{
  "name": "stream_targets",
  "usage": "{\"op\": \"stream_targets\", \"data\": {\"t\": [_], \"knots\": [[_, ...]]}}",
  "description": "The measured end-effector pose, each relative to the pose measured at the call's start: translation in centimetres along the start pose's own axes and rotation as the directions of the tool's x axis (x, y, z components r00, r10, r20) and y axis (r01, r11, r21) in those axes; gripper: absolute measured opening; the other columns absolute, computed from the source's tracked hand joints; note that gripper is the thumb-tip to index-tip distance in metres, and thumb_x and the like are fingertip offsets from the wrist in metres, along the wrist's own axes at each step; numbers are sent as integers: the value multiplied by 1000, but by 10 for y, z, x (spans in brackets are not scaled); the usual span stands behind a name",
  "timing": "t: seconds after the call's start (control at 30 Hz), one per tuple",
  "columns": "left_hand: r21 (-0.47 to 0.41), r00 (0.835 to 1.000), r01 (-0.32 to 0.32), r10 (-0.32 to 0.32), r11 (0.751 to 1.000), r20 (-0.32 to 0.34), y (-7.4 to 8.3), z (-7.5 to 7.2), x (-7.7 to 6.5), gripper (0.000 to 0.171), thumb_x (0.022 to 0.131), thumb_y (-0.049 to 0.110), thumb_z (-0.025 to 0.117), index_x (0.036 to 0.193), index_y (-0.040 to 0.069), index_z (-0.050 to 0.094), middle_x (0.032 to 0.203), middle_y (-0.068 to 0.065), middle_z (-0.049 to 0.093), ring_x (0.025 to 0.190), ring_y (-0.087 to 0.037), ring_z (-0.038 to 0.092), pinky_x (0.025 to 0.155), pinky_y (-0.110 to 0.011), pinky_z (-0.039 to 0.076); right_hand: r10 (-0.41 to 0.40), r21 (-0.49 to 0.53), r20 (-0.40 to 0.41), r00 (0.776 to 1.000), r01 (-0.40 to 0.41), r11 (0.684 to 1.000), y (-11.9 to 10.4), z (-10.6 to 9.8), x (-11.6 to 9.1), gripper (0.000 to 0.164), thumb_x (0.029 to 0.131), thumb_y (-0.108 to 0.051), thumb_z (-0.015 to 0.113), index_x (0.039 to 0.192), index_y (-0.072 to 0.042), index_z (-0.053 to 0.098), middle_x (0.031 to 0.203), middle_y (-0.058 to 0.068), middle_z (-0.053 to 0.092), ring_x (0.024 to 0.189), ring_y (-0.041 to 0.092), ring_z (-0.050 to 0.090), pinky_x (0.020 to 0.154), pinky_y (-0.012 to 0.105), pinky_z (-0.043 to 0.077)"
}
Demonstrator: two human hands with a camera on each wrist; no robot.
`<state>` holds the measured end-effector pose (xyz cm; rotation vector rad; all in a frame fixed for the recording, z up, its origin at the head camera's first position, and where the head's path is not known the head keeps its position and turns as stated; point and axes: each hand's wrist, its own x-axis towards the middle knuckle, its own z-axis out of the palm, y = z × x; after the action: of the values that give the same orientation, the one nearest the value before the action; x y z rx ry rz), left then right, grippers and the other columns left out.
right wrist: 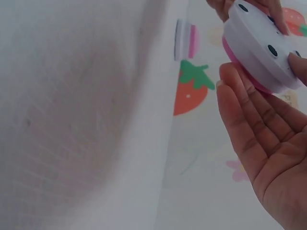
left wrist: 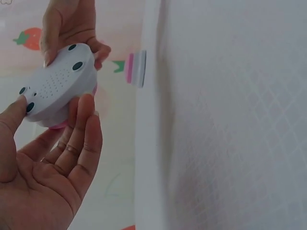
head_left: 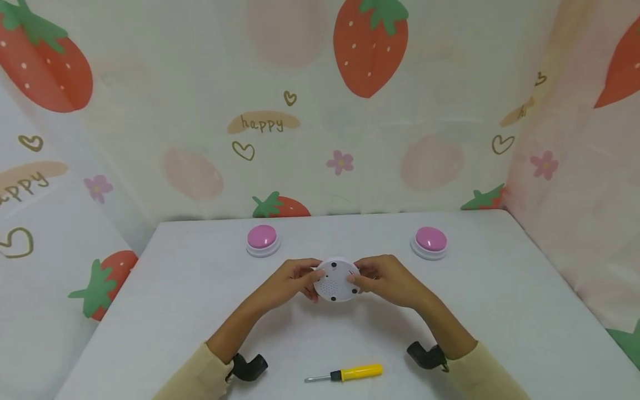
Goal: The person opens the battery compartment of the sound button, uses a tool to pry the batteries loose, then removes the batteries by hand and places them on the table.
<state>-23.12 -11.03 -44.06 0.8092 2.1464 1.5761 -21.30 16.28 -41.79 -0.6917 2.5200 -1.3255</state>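
A round white push button (head_left: 336, 284) is held above the table, its underside turned up toward the head view. Black round feet and a patch of small holes show on that underside. My left hand (head_left: 291, 280) grips its left edge, thumb on top and fingers below. At the right edge my right hand (head_left: 390, 282) holds it in the same way. Both wrist views show a pink dome beneath the white body (left wrist: 60, 86), partly hidden by the fingers. Nearer to me lies a flat-tipped screwdriver (head_left: 361, 372) with a yellow handle, pointing left.
Two more pink-topped push buttons stand at the back of the white table (head_left: 200, 289), a left one (head_left: 262, 240) and a right one (head_left: 429, 243). Behind them rises a strawberry-patterned backdrop (head_left: 310, 122), with sides closing in left and right.
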Motion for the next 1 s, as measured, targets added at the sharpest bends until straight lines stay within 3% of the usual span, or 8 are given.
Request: {"op": "stream_targets", "data": {"t": [0.13,0.3,0.5,0.67,0.83,1.0], "knots": [[-4,1000,7,-7,1000,-16,-1,0,1,38,106,23,56,139,4,58,97,-11,73,71,-23,70,74,-34,62,43,78,11,999,-44,996,1,3,0,36,97,-33,70,119,-4,72,100,3,75,83,32,72,76,31,60],[-2,998,1,-1,1000,-70,-3,2,1,43,105,22,58,144,5,54,91,-11,73,71,-24,69,74,-34,61,110,161,-11,994,-107,981,1,6,2,37,98,-31,68,117,1,72,97,7,76,79,33,73,75,34,62],[52,985,-13,22,999,-170,-2,4,1,60,97,19,71,151,14,47,94,-10,66,81,-31,67,77,-27,57,254,330,-67,965,-218,918,3,10,7,40,99,-30,67,117,6,70,93,12,76,77,28,75,74,36,63],[134,971,11,22,991,-237,1,12,1,81,86,21,84,155,21,41,115,-5,62,98,-21,64,85,-29,58,293,476,-42,955,-239,846,7,12,7,45,99,-32,67,119,8,68,95,17,76,82,30,76,77,36,62],[197,977,-38,78,980,-198,5,21,0,98,84,18,86,161,18,27,153,-3,46,131,-22,53,104,-41,51,308,557,-6,951,-253,791,5,16,7,47,100,-34,66,119,9,68,99,21,75,86,31,76,79,37,62],[236,976,-33,82,971,-204,5,25,-1,104,81,21,88,162,12,24,163,-4,35,144,-23,41,112,-41,43,298,536,44,954,-274,799,0,23,9,44,99,-34,67,113,7,72,98,19,76,86,31,76,78,37,62]]}}
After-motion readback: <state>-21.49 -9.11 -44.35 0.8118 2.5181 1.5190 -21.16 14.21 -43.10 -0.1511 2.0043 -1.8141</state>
